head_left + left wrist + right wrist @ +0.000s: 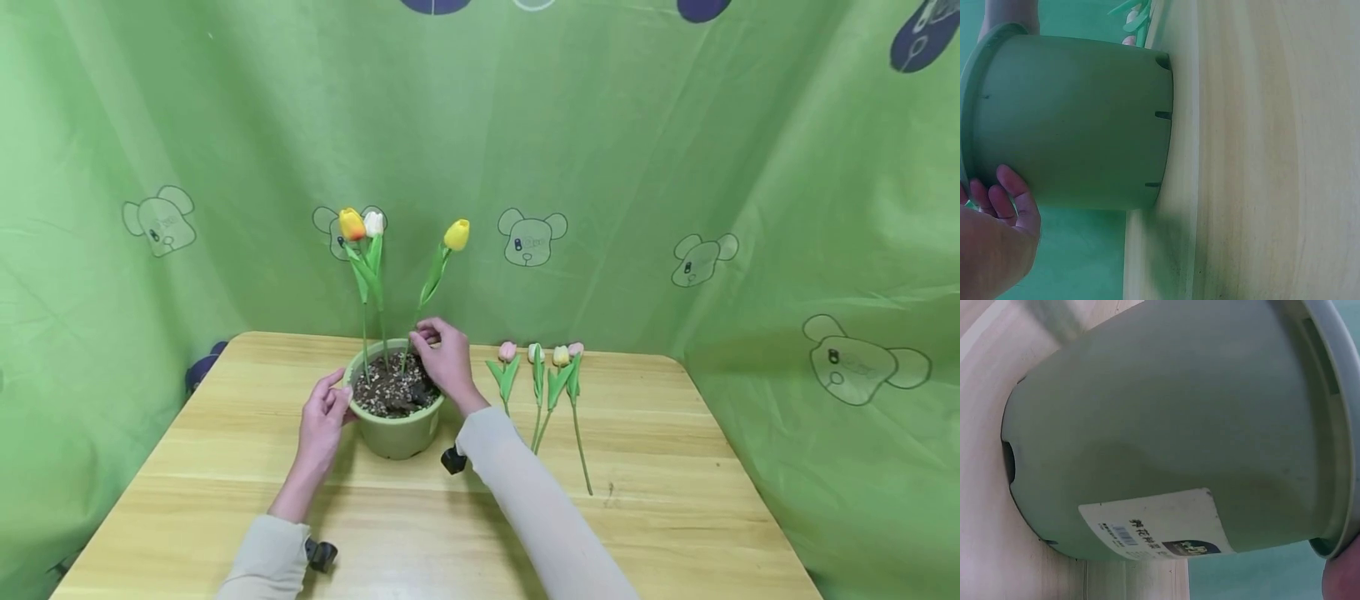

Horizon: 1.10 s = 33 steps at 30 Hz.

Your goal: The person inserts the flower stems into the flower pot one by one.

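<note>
A green flower pot filled with dark, speckled soil stands on the table. My left hand grips its rim from the left, fingers against the outer wall in the left wrist view. Over the right side of the soil, my right hand pinches the lower stem of a yellow tulip, which leans to the right with its lower end at the soil. An orange-yellow tulip and a white tulip stand upright in the pot's left half. The right wrist view shows a printed label on the pot.
Right of the pot, several loose tulips lie on the wooden table, among them a pink tulip and a pale yellow tulip. A green curtain with printed bear faces hangs behind and at both sides.
</note>
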Each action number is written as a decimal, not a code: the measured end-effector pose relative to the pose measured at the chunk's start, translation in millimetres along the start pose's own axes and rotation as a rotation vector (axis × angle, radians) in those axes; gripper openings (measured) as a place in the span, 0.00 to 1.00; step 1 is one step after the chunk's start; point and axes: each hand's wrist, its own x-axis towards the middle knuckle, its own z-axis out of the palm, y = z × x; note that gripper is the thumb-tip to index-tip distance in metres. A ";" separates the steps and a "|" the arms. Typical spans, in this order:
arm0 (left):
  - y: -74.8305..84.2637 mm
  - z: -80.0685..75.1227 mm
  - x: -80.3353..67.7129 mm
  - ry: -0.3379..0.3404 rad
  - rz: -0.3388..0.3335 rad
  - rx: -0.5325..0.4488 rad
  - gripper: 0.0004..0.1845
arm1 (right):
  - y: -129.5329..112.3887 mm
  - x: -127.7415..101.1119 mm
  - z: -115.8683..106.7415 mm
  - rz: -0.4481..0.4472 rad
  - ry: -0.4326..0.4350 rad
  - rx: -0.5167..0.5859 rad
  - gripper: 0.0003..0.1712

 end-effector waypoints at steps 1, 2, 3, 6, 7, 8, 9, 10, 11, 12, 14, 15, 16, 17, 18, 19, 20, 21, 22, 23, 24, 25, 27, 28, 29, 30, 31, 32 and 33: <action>-0.8 0.3 0.2 0.000 -0.004 0.000 0.25 | 0.7 -1.4 -1.8 0.001 0.011 0.007 0.12; -1.5 0.6 0.2 -0.002 -0.006 0.001 0.25 | 1.4 -2.7 -3.7 0.004 0.017 0.008 0.12; -2.1 0.8 0.3 -0.003 -0.009 0.002 0.25 | 2.0 -3.9 -5.7 0.006 0.020 0.009 0.12; -3.6 1.1 0.4 -0.006 -0.016 0.002 0.24 | 2.4 -6.7 -14.0 0.011 0.021 0.016 0.12; -3.8 1.1 0.4 -0.006 -0.015 0.001 0.24 | 2.4 -7.3 -17.3 0.012 0.019 0.019 0.12; -3.6 1.2 0.3 -0.006 -0.014 0.003 0.24 | 2.1 -7.7 -20.8 0.011 0.016 0.024 0.13; -3.5 1.3 0.4 -0.006 -0.013 0.001 0.24 | 1.7 -7.9 -24.7 0.007 0.015 0.030 0.14; -3.0 1.4 0.3 -0.007 -0.011 0.002 0.24 | 1.4 -8.1 -28.8 0.005 0.014 0.037 0.14; -2.7 1.5 0.3 -0.006 -0.011 0.001 0.24 | 1.3 -8.2 -33.0 0.002 0.014 0.044 0.14; -2.4 1.4 0.3 -0.006 -0.010 0.002 0.24 | 0.7 -8.4 -37.7 0.002 0.013 0.056 0.14; -1.9 1.4 0.2 -0.005 -0.010 0.002 0.24 | 0.7 -8.7 -47.3 0.002 0.016 0.084 0.14; -1.8 1.4 0.3 -0.005 -0.010 0.001 0.24 | 1.1 -9.0 -52.3 0.007 0.019 0.093 0.14; -1.7 1.4 0.2 -0.005 -0.012 0.003 0.24 | 2.1 -9.3 -57.2 0.016 0.020 0.103 0.14; -2.0 1.3 0.3 -0.004 -0.013 0.001 0.24 | 2.8 -9.9 -62.2 0.028 0.019 0.116 0.14; -2.0 1.3 0.2 -0.005 -0.014 0.002 0.24 | 4.4 -10.4 -67.5 0.037 0.015 0.126 0.14; -1.7 1.3 -0.1 -0.005 -0.017 0.002 0.24 | 5.6 -11.4 -73.1 0.048 0.012 0.125 0.14; -1.6 1.4 -0.1 -0.006 -0.019 0.003 0.24 | 7.4 -12.6 -78.6 0.057 0.010 0.129 0.14; -1.3 1.5 -0.1 -0.007 -0.021 0.005 0.24 | 9.3 -13.6 -84.2 0.067 0.006 0.134 0.14; -1.0 1.6 -0.2 -0.008 -0.023 0.003 0.24 | 11.4 -14.9 -90.1 0.077 0.003 0.139 0.14; -0.6 1.8 -0.3 -0.009 -0.023 0.002 0.24 | 14.0 -16.5 -96.1 0.088 -0.002 0.143 0.14; -0.1 2.0 -0.5 -0.010 -0.024 0.001 0.24 | 17.4 -18.1 -102.4 0.096 -0.007 0.139 0.15; 0.3 2.2 -0.5 -0.009 -0.024 0.000 0.24 | 20.1 -20.1 -108.7 0.112 -0.008 0.137 0.15; 0.4 2.0 -0.4 -0.008 -0.023 -0.003 0.24 | 28.3 -24.3 -120.9 0.149 -0.014 0.150 0.16; 0.5 1.9 -0.5 -0.007 -0.022 -0.005 0.24 | 32.8 -26.6 -127.0 0.167 -0.017 0.148 0.16; 0.9 1.7 -0.8 -0.008 -0.021 -0.004 0.24 | 37.7 -29.3 -133.2 0.189 -0.018 0.151 0.17; 0.9 1.5 -0.8 -0.008 -0.022 -0.002 0.24 | 42.3 -32.3 -139.6 0.211 -0.017 0.154 0.18; 1.0 1.2 -0.7 -0.007 -0.024 0.000 0.24 | 47.1 -35.5 -145.6 0.231 -0.012 0.157 0.18; 1.3 1.0 -0.7 -0.009 -0.025 0.000 0.24 | 52.3 -38.5 -151.7 0.249 -0.007 0.157 0.19; 1.6 0.8 -0.8 -0.010 -0.026 0.003 0.25 | 57.9 -41.6 -157.9 0.267 0.000 0.153 0.19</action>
